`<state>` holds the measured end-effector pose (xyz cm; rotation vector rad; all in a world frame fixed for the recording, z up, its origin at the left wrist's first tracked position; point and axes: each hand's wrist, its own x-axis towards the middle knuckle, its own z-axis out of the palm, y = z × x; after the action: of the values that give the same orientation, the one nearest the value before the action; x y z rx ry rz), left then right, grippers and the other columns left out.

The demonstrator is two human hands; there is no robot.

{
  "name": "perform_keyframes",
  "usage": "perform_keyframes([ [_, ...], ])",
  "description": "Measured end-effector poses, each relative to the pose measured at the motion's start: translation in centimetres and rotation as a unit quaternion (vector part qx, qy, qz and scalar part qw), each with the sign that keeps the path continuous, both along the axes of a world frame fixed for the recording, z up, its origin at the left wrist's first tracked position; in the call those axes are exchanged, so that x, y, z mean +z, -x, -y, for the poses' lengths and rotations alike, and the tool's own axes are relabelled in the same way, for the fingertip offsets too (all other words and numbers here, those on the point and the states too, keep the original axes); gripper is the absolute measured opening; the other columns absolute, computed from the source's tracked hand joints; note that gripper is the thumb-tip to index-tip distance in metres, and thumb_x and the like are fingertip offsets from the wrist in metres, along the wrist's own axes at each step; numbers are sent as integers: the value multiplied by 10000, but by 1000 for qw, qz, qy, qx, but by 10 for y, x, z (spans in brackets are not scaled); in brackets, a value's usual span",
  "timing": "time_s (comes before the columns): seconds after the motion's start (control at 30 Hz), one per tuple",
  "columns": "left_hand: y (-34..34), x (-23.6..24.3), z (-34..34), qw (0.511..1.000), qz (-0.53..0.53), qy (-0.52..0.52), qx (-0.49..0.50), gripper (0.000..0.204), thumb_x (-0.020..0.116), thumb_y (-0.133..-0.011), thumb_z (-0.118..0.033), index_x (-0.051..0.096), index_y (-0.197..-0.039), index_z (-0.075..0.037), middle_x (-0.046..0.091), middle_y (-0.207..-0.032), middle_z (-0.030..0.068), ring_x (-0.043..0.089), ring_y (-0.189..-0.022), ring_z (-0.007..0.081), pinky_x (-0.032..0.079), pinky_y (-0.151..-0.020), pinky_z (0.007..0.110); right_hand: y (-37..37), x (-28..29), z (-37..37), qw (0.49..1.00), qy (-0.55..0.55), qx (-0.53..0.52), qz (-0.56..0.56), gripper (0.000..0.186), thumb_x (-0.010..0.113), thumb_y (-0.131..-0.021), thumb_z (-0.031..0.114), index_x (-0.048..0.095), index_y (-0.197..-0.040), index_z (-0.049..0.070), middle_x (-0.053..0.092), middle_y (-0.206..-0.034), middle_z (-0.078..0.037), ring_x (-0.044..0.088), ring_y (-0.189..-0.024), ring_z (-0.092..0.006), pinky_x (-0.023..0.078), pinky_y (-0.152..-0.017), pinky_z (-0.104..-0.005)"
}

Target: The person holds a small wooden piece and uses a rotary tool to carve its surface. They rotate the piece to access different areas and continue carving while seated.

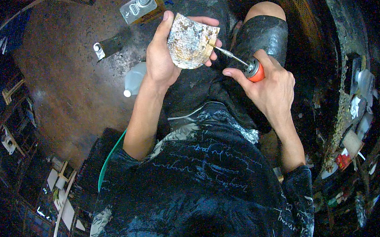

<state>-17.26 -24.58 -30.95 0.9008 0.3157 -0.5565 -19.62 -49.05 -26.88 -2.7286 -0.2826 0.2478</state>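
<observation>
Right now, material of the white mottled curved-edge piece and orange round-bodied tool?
Mottled piece: unclear, possibly shell or coated board; patchy pale-brown face, uneven sheen. Orange tool: shaft likely polished metal, from its glint; body maybe plastic, smooth-looking orange.

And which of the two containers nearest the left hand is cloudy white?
The plastic bottle with the white cap, showing beside the left hand; the other, farther up the picture, is a boxy, shiny-topped tin.

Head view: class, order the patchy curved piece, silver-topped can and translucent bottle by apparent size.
1. Patchy curved piece, which looks nearer the camera
2. Silver-topped can
3. Translucent bottle, by what shows; part seems hidden, so full size is unsure
</observation>
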Motion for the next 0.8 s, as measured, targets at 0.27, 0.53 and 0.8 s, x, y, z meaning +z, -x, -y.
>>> perform_keyframes([
  [0.27,1,-2,0,1000,4,11,2,939,230,-1103,-710,595,-1435,89,769,-1071,250,779,-843,300,657,-713,386,-1,2,-2,1000,6,4,-7,713,811,-800,766,656,-936,84,716,-746,-170,734,-629,-406,577,-529,-504],
  [0.53,0,0,0,1000,-3,14,12,927,223,-1112,-694,613,-1410,92,776,-1047,248,786,-821,306,666,-706,388,1,1,-2,1000,23,14,-5,728,799,-794,786,677,-960,87,715,-747,-169,736,-620,-396,580,-526,-495],
  [0.8,0,-1,0,1000,2,-7,2,937,225,-1106,-703,599,-1431,92,775,-1076,257,792,-851,308,669,-713,391,2,1,0,999,28,20,-1,737,794,-787,799,685,-973,93,711,-745,-166,737,-620,-396,580,-520,-496],
])
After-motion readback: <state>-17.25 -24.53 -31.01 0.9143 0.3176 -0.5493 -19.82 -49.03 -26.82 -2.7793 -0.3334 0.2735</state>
